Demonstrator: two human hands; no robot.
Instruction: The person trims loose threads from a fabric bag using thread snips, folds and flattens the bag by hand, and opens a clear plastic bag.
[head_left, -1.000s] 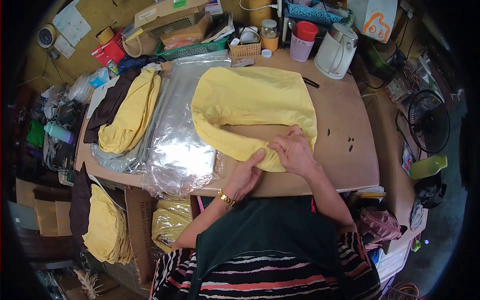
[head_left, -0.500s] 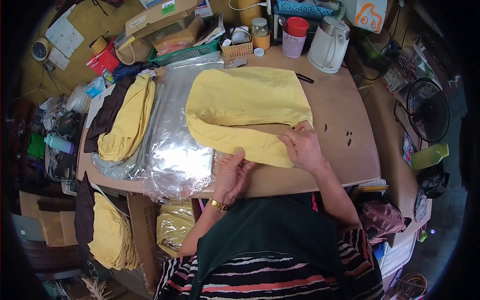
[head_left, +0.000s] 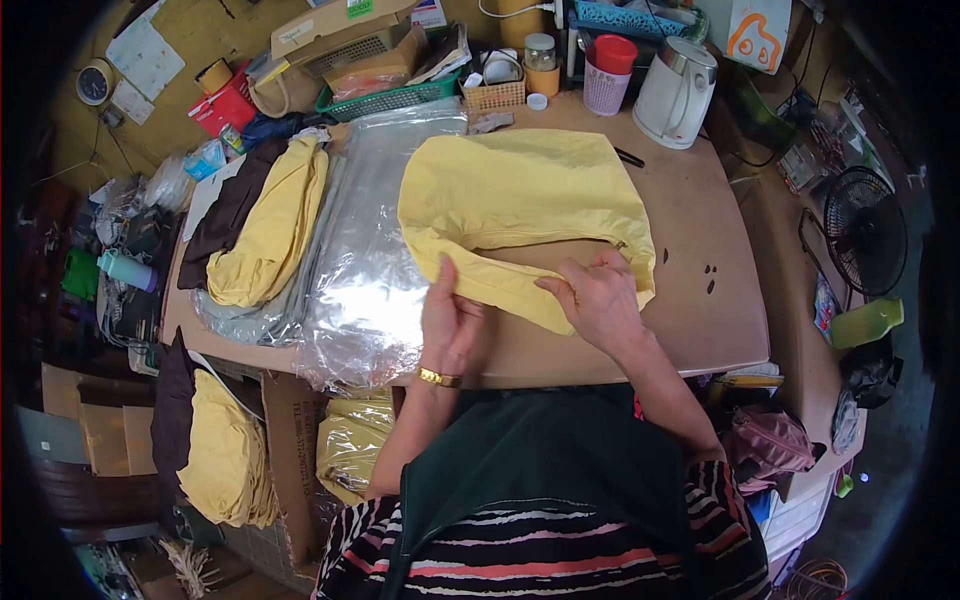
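Note:
A yellow cloth cover [head_left: 525, 180] lies on the table, its near band pulled toward me so that a long gap shows the brown tabletop. What looks like a small zip pull [head_left: 620, 246] sits at the gap's right end. My left hand [head_left: 452, 315] pinches the near band at its left part, thumb on top. My right hand [head_left: 598, 300] is closed on the same band farther right, thumb and fingers pressed together. Clear plastic bags [head_left: 375, 240] lie flat just left of the cover.
Folded yellow and dark brown cloths [head_left: 270, 225] lie at the table's left. A black pen-like object [head_left: 629, 158] rests beyond the cover. Along the back stand a white kettle [head_left: 675, 95], a pink cup [head_left: 605, 85] and a green basket [head_left: 390, 97]. More yellow cloths [head_left: 225, 450] are stacked below left.
My left hand has slid left along the band and away from me, and my right hand has moved slightly left. The gap in the cover is wider. The whole view has shifted slightly.

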